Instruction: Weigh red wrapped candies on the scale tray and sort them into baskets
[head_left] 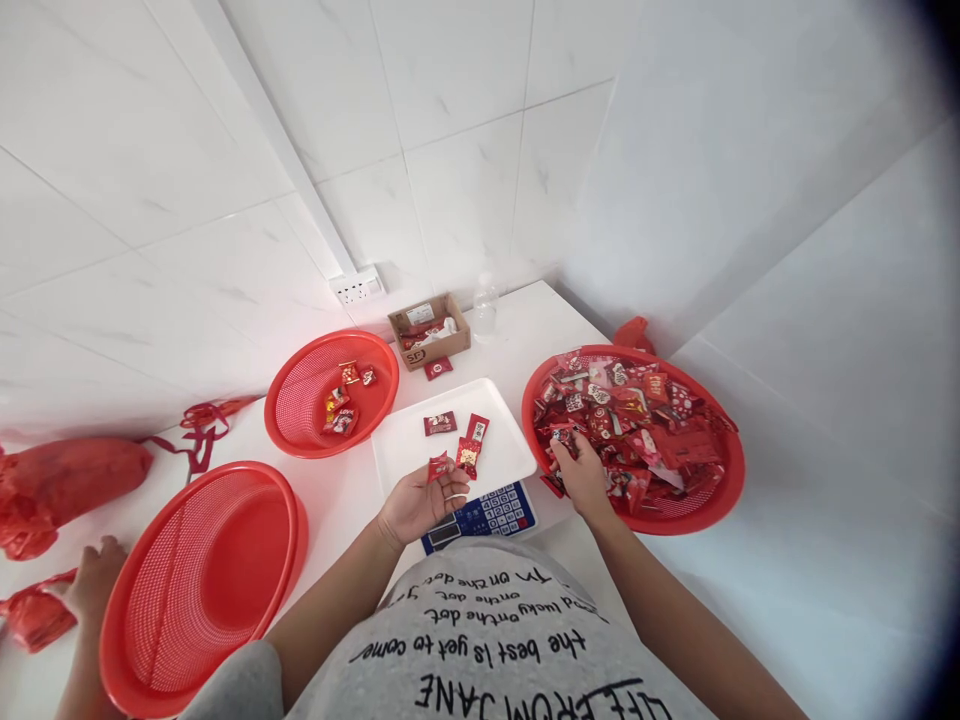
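Observation:
My left hand [420, 500] lies palm up over the front edge of the scale's white tray [502, 450], fingers curled round a small red candy packet [437, 466]. My right hand [581, 478] reaches into the full red basket [720, 495] at the right, fingers closed on a dark red candy [564, 438] at the basket's near-left rim. Three red candy packets [459, 437] lie on the tray. The scale's blue keypad [487, 515] shows below my left hand.
A red basket [300, 430] with a few candies stands at back left; a large red basket [135, 640] at front left, another person's hand [94, 585] beside it. A cardboard box [429, 330], a clear bottle [485, 305], red bags [60, 485] and ribbon sit by the wall.

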